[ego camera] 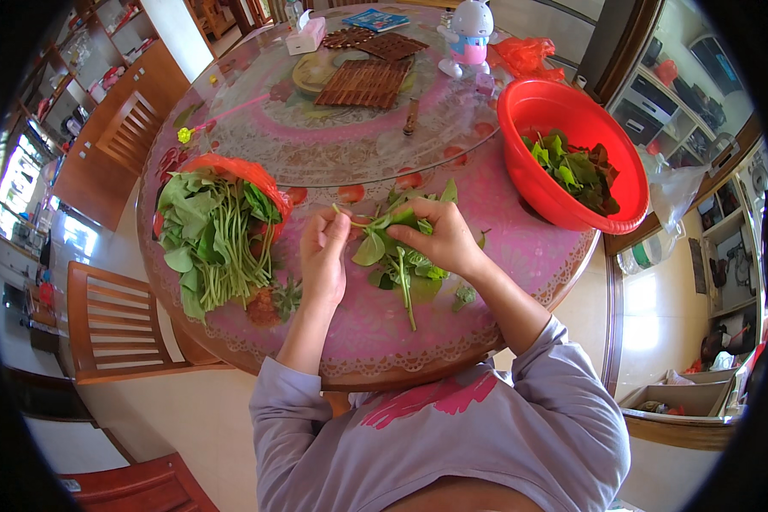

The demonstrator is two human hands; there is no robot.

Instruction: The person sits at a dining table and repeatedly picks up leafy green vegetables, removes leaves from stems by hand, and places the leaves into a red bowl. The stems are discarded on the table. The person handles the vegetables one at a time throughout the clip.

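Note:
A leafy green sprig (372, 246) is stretched between my two hands over the table. My left hand (325, 246) pinches the end of its pale stem between thumb and fingers. At the leafy end, my right hand (438, 235) grips the sprig with thumb and forefinger. Beneath and beside my right hand lies a small pile of greens (416, 265), with cut stems pointing towards me. To the left, a large bunch of leafy greens (221, 237) with long stems sticks out of a red plastic bag (270, 189).
A red plastic basin (569, 214) holding loose leaves stands at the right edge. Behind, a glass turntable (281, 150) carries woven mats (363, 83), a knife (411, 117) and a tissue box (307, 37). A white toy figure (470, 38) stands near a red bag (530, 56). A wooden chair (121, 320) is left.

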